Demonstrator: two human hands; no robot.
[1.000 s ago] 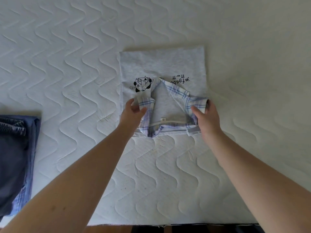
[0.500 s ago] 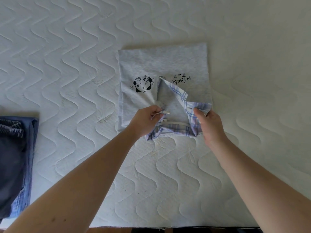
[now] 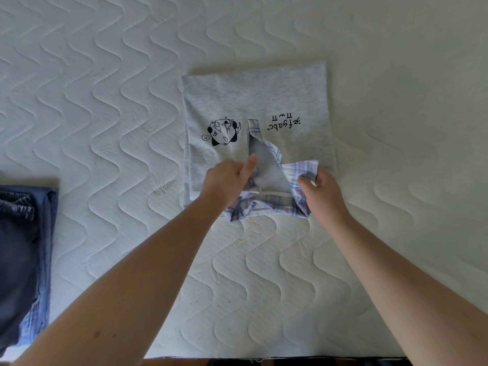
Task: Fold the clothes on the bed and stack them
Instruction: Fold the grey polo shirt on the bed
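Head view, looking down at a white quilted mattress with a wavy stitched pattern (image 3: 111,107). A light grey folded shirt with a plaid-lined collar (image 3: 264,101) lies flat on the bed near the middle of the view, its collar end toward the person. Two black prints sit on the grey cloth and read upside down from this side: a small cartoon figure (image 3: 223,132) to the left and a line of script (image 3: 285,122) to the right. The blue-and-white plaid collar (image 3: 298,171) is open, and its right flap is turned outward.

The left hand (image 3: 227,180) rests on the left side of the neckline. Its fingers are curled onto the cloth there and its thumb points away from the person along the placket; whether this grip actually clenches fabric cannot be told, since the fingertips are hidden. The right hand (image 3: 320,192) pinches the turned-out corner of the plaid collar between thumb and fingers, so this grip is grasping the collar. A white neck tape (image 3: 272,193) runs across the inside of the neck between the two hands.

A stack of dark blue folded garments (image 3: 23,247) lies at the left edge of the view, well apart from the grey shirt, with a blue plaid piece (image 3: 37,323) showing at its near lower corner.
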